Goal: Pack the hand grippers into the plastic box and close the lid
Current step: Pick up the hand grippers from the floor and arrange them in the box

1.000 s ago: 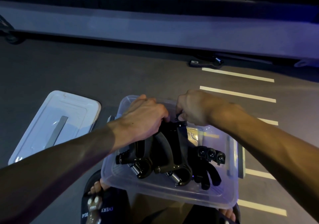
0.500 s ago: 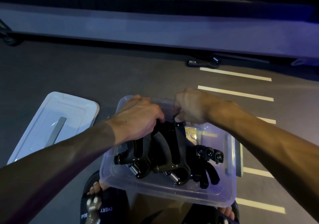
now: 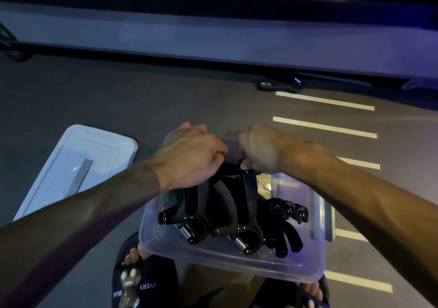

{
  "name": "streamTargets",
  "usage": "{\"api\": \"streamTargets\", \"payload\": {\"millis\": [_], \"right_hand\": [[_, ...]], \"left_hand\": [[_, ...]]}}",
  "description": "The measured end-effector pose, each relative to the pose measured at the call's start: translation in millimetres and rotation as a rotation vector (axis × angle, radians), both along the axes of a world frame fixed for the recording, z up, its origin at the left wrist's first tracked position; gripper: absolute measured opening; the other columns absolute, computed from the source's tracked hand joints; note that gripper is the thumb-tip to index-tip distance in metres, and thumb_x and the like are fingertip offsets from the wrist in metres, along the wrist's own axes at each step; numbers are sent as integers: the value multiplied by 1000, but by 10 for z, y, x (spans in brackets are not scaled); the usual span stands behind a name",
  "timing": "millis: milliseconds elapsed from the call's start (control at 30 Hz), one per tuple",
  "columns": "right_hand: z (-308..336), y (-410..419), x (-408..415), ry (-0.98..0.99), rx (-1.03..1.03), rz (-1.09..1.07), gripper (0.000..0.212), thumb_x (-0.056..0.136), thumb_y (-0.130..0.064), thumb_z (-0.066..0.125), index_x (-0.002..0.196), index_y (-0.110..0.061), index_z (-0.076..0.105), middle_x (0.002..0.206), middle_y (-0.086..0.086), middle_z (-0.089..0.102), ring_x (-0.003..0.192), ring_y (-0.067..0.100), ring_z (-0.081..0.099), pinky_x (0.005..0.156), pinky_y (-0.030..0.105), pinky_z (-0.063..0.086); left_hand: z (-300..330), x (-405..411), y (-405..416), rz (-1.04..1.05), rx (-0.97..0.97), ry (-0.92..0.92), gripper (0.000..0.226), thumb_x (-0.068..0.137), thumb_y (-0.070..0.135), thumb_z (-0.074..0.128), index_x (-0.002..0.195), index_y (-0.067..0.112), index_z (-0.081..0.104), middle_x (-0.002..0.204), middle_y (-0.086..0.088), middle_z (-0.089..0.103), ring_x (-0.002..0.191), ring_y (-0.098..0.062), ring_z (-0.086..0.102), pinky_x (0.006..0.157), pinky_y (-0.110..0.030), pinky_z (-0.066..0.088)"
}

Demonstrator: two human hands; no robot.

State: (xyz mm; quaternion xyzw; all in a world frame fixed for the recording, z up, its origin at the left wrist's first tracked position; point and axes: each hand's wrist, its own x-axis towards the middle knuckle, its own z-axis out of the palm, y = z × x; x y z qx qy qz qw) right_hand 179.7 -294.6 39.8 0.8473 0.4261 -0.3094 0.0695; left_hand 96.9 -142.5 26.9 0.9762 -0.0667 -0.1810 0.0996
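a dark grey floor [image 3: 118,99] marked with pale stripes is seen to carry a clear plastic box [image 3: 213,258], lidless, with its clear rectangular lid [image 3: 78,165] laid flat just to the left, apart from it. inside the box several black hand grippers with metal coil springs [image 3: 227,212] are piled together, while one more black hand gripper [image 3: 279,86] is left far off by the wall. the left hand [image 3: 189,158] and right hand [image 3: 260,148] are both curled around the upper handles of the pile at the box's far edge, fingers closed on them.
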Motion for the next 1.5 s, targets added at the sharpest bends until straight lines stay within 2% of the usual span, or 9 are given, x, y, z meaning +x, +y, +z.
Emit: {"api": "streamTargets", "payload": {"millis": [167,300,467,667,867,1033,1200,1333,1500], "right_hand": [[-28,-29,-2,-6,13,29,9,90,-20,61,96,-27,61,87,-1,52,78,17,52,60,25,38],[-64,-42,12,-10,50,16,21,87,-12,59,78,-29,52,64,-9,41,68,20,51,51,23,33],[-47,-51,31,-13,11,60,21,93,-17,54,109,-26,64,72,-8,41,76,17,49,50,21,31],[61,-50,103,70,-6,30,38,91,-14,51,122,-33,63,105,0,62,95,17,59,74,21,42],[80,-170,582,307,447,-333,25,94,-8,49,99,-19,70,77,4,75,62,19,72,57,31,59],[-651,-309,1134,-45,290,-386,24,87,-15,52,102,-15,71,93,12,74,90,32,67,80,34,55],[-1182,-252,1575,-66,99,-382,48,85,-33,47,126,-14,62,126,12,63,112,34,59,98,37,49],[-1393,-131,1943,-96,86,-501,71,90,-27,54,153,-16,24,161,10,20,146,30,27,120,41,24],[-1558,-75,2097,-62,56,-580,88,87,-21,67,156,-22,13,161,6,16,143,35,30,118,44,29]], "left_hand": [[-72,-33,10,-25,-77,124,41,100,35,35,125,41,67,113,11,70,120,-12,49,108,-36,30],[-131,-25,55,-21,-58,58,53,90,41,23,118,37,67,96,8,67,110,-11,50,90,-32,28],[-177,-42,45,-79,2,37,54,88,41,19,113,31,67,84,7,62,99,-15,47,90,-37,35],[-86,-38,127,47,-176,-83,49,85,30,31,116,37,68,96,2,66,104,-20,59,93,-32,43],[-136,112,287,87,-428,-392,31,89,11,48,104,25,72,94,16,67,87,-13,51,82,-27,43],[-418,253,438,82,-373,-313,22,101,27,49,110,28,69,97,18,61,88,-12,52,86,-33,45],[-502,329,458,133,-389,-205,27,103,37,43,114,32,67,97,18,62,95,-6,56,85,-26,44],[-491,305,444,174,-448,-241,24,103,32,47,111,28,69,98,17,65,95,-4,60,83,-24,47],[-477,310,454,237,-511,-238,23,104,31,48,109,28,70,96,13,67,93,-6,62,81,-26,48]]}}
